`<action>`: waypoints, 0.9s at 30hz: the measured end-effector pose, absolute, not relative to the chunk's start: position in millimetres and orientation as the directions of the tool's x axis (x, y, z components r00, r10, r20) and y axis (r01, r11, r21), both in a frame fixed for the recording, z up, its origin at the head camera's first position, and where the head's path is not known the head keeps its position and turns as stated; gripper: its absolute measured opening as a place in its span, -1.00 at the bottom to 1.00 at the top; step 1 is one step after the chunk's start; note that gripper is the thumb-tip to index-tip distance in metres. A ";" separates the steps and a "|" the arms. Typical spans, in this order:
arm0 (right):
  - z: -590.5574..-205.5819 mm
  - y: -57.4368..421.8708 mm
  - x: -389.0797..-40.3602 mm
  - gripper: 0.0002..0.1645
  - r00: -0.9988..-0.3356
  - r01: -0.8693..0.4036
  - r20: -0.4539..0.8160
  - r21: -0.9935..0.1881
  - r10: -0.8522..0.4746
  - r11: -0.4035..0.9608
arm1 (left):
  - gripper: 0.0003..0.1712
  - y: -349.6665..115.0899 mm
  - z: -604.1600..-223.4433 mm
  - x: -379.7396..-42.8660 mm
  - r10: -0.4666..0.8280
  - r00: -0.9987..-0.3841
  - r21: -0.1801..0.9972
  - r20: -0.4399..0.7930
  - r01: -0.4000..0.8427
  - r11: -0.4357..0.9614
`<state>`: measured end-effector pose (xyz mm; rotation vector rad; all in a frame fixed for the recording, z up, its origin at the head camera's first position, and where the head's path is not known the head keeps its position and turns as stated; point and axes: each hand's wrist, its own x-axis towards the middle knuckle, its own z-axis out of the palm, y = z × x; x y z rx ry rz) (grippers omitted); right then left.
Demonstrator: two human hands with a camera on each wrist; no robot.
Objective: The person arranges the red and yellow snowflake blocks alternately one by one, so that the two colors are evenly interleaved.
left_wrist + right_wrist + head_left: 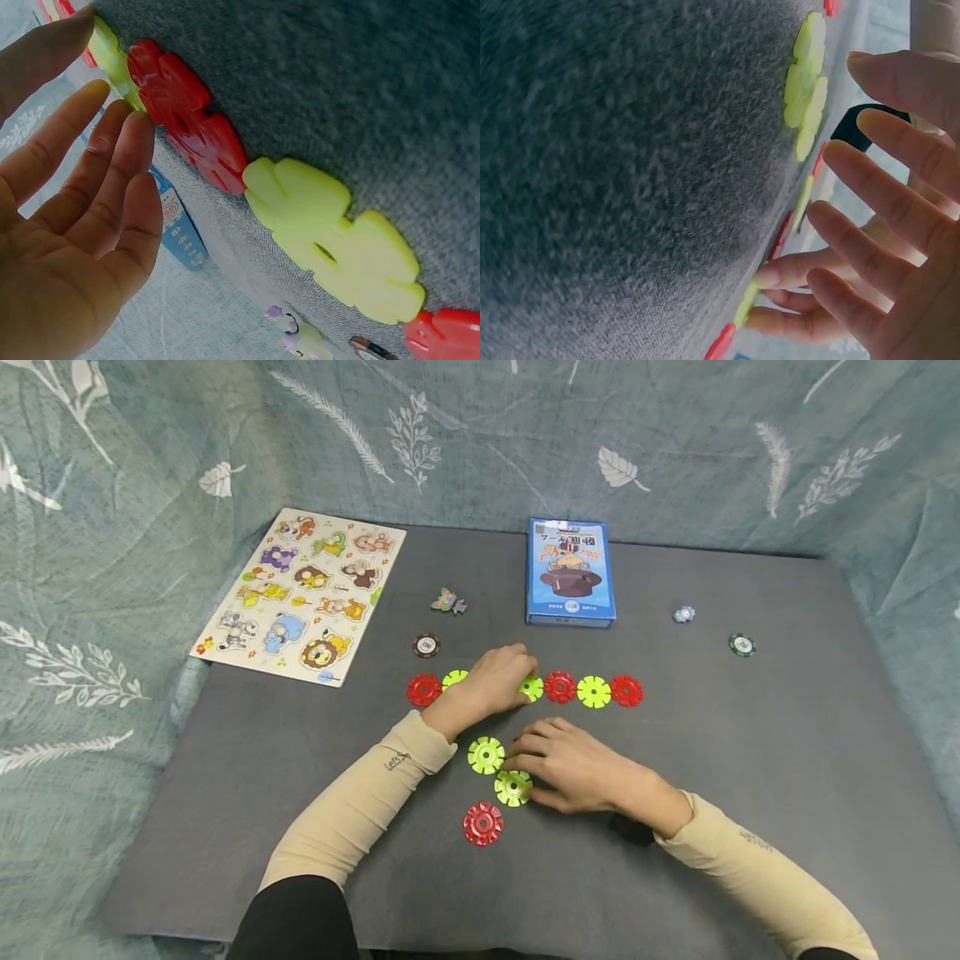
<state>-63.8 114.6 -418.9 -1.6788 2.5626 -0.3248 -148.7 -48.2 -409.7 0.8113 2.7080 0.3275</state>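
A row of red and yellow-green flower-shaped discs runs across the table. My left hand (491, 681) pinches a yellow-green disc (533, 687) in that row, thumb on one side and fingers on the other. It hides part of the row, where the left wrist view shows a red disc (184, 116). Below the row, my right hand (570, 768) has loosely spread fingers beside two yellow-green discs, an upper one (486, 755) and a lower one (513, 787). Whether it touches them I cannot tell. Nearer me lies a single red disc (483, 824).
An animal puzzle board (288, 597) lies back left. A blue box (572, 572) sits at the back middle. Two chips, one on the left (427, 645) and one on the right (742, 645), and small figures (448, 602) lie around the row. Patterned cloth (480, 443) hangs behind.
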 end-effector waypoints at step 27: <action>-414.1 115.2 -60.7 -0.57 -0.405 -0.904 0.085 -0.190 -0.911 0.384 | -0.56 -49.1 -410.6 -150.2 0.587 -0.789 0.294 -0.184 0.526 0.798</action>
